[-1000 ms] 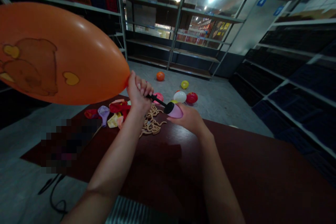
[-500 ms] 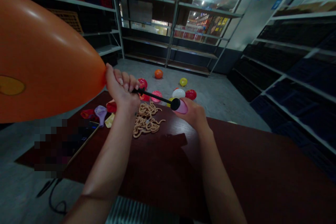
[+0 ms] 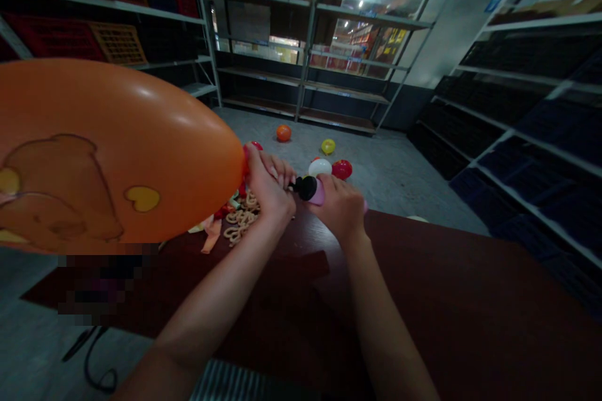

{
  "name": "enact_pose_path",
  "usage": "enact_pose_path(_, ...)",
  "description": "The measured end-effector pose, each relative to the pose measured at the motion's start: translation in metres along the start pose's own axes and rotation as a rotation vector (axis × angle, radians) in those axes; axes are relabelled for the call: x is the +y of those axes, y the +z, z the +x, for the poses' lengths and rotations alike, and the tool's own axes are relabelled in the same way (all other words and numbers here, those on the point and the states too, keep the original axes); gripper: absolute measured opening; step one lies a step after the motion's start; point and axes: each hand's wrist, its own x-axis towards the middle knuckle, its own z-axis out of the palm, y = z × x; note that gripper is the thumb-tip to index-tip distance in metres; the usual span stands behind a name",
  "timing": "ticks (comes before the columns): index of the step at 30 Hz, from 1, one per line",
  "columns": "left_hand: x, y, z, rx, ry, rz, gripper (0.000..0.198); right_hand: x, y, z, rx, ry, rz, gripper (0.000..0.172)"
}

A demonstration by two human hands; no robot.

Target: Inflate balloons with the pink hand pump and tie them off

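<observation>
Since half a second earlier our hands had closed together: the black rod that had shown between them was out of sight, and the right hand (image 3: pixel 339 208) sat almost against the left hand (image 3: pixel 267 187). The orange balloon (image 3: pixel 117 150) had swung lower, its bear print and yellow hearts turned toward us again. It hung at our left, over the near-left end of the bench (image 3: pixel 470 313), with its neck ending in our left fist.

Our left fingers were curled tight round that neck where it met the black tip of the pump (image 3: pixel 310 189), which we judged kept the neck sealed on the nozzle. Our right fingers were wrapped fully round the pink body, leaving only the black collar and a little pink bare. That grip looked set for pushing along the pump's length.

Both hands hovered just above the bench's far edge. Under them lay a tangle of tan cords (image 3: pixel 237 220) and some limp balloons (image 3: pixel 210 239). Several blown-up balloons (image 3: pixel 342 169) sat well beyond on the floor (image 3: pixel 399 169).
</observation>
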Motion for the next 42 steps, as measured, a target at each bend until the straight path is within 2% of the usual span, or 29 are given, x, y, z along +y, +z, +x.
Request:
enact_pose_path(3,-0.007,-0.002,0.001,0.039,-0.065,0.047,0.065,-0.013,-0.006,0.002,-0.075,0.0,-0.01,0.035)
enact_pose_path(7,-0.006,-0.007,0.013,0.056,-0.158,0.052,0.064,-0.019,-0.01,0.003,-0.13,-0.01,-0.013,0.036)
enact_pose_path(14,0.001,-0.013,0.029,0.01,-0.236,0.059,0.065,-0.018,-0.007,0.003,-0.215,0.014,0.185,0.056)
enact_pose_path(18,0.012,-0.014,0.036,-0.012,-0.259,0.044,0.064,-0.01,-0.007,0.003,-0.309,0.021,0.299,0.06)
enact_pose_path(24,0.043,-0.01,0.043,-0.008,-0.228,0.038,0.064,0.0,-0.009,0.003,-0.382,0.005,0.426,0.058)
enact_pose_path(33,0.082,-0.009,0.046,0.025,-0.098,0.034,0.061,0.011,-0.006,0.001,-0.245,-0.007,0.352,0.061)
enact_pose_path(39,0.082,-0.005,0.043,0.067,-0.03,-0.011,0.06,0.015,-0.008,-0.001,-0.098,-0.074,0.312,0.052)
enact_pose_path(42,0.075,-0.004,0.039,0.07,-0.034,-0.013,0.061,0.014,-0.011,-0.001,-0.071,-0.083,0.28,0.048)
